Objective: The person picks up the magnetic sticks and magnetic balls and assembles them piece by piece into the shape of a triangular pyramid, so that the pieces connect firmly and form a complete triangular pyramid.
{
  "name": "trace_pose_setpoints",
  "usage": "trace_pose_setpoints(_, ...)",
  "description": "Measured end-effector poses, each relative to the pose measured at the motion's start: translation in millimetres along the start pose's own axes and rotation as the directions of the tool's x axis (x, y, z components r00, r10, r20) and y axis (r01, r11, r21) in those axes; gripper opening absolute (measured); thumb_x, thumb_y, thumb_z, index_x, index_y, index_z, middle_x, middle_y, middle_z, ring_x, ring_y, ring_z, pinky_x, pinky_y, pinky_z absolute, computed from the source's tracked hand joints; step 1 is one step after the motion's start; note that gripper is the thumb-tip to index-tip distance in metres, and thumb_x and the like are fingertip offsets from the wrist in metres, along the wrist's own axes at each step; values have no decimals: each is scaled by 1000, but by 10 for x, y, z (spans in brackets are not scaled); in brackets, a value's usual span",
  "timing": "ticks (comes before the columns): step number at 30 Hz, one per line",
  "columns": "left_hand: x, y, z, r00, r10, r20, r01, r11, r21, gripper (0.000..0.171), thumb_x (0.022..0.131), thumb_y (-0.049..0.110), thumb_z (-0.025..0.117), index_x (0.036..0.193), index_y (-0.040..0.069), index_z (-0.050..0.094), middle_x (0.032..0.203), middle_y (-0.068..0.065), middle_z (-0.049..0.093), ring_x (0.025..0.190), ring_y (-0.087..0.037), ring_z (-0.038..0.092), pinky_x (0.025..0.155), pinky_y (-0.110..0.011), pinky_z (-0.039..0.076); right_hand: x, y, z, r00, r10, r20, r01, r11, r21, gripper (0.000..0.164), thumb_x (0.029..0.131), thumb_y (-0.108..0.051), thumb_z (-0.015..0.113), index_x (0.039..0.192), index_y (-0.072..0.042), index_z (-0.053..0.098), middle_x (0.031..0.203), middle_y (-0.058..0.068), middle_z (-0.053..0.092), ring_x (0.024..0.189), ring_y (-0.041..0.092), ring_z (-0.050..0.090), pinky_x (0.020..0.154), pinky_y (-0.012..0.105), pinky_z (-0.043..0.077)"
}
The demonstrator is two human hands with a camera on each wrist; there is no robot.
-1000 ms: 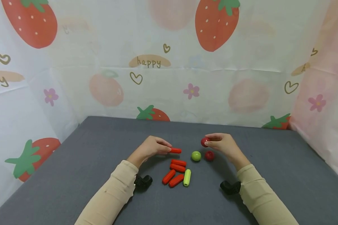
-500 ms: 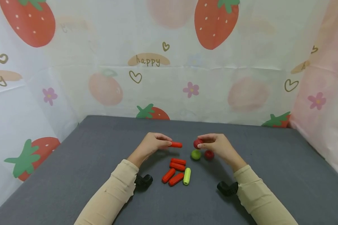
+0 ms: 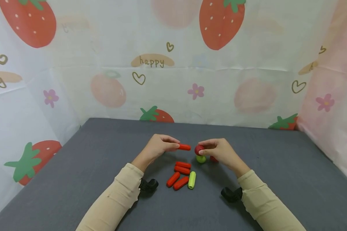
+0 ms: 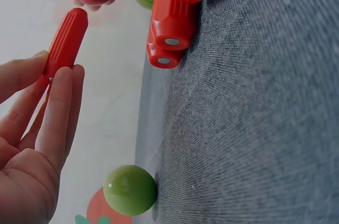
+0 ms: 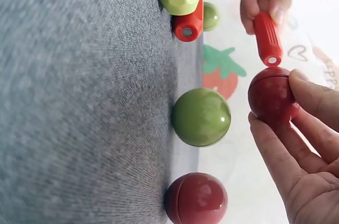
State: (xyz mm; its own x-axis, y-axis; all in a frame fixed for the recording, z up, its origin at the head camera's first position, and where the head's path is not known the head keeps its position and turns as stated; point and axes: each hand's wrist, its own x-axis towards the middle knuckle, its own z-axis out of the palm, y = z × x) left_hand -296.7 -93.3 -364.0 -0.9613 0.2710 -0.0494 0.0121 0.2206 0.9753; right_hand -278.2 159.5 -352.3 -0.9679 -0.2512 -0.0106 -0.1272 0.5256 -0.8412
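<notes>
My left hand (image 3: pixel 159 146) pinches a red magnetic rod (image 3: pixel 184 147) by its left end, above the table. Opposite it, my right hand (image 3: pixel 221 152) holds a dark red ball (image 3: pixel 199 149) between thumb and fingers. In the head view a small gap separates the rod's free end from the ball; a round metal spot shows on that end of the rod (image 5: pixel 269 41) in the right wrist view. Below the held ball sits a green ball (image 5: pixel 201 117) on the table, partly hidden in the head view. Another red ball (image 5: pixel 196 200) lies beside it, mostly behind my right hand in the head view.
Several red rods (image 3: pixel 182 170) and one yellow-green rod (image 3: pixel 192 180) lie on the dark grey table (image 3: pixel 110 138) nearer to me. A further green ball (image 4: pixel 130 189) shows in the left wrist view. Printed cloth (image 3: pixel 167 89) hangs around the table.
My right hand has carried the red ball leftward, over the green one. My left hand has lifted its rod slightly and moved it a little right, so rod and ball are much closer.
</notes>
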Motion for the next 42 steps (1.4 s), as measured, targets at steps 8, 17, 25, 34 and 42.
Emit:
trace_pose_setpoints(8,-12,15,21,1000,-7,-7,7,1000,21,24,91,16,73,111,4,76,122,-12,70,103,-27,71,105,-48,51,-23,-42,32,1000,-1,8,0,1000,28,42,90,-22,75,128,-5,68,123,14,70,106,22,65,93,44,56)
trace_pose_setpoints(17,-14,26,59,1000,12,-25,-11,999,40,21,90,14,74,108,5,77,114,-12,72,92,-19,73,100,-48,54,-24,-62,48,999,-23,25,22,999,25,43,89,-22,76,128,-4,68,121,15,72,99,19,65,87,41,56)
trace_pose_setpoints(25,-31,16,63,1000,18,-8,-18,999,46,25,91,14,72,112,0,74,114,-14,73,99,-29,72,100,-47,55,-22,-60,60,999,-19,27,19,1000,11,43,88,-22,77,126,-3,68,118,15,73,94,17,65,79,35,55)
trace_pose_setpoints(34,-31,35,61,1000,26,-4,-26,997,68,26,90,16,73,113,4,75,112,-10,74,102,-29,69,99,-47,54,-39,-55,46,1000,-14,19,13,1000,10,42,90,-22,75,127,-5,68,120,14,72,96,19,64,80,35,55)
trace_pose_setpoints(42,-4,21,-60,991,80,-105,-74,995,66,34,89,22,75,122,14,70,126,-11,69,117,-24,62,103,-47,50,-48,-64,9,1000,15,-6,-15,1000,8,41,90,-22,75,127,-8,69,123,13,70,107,25,62,89,41,54)
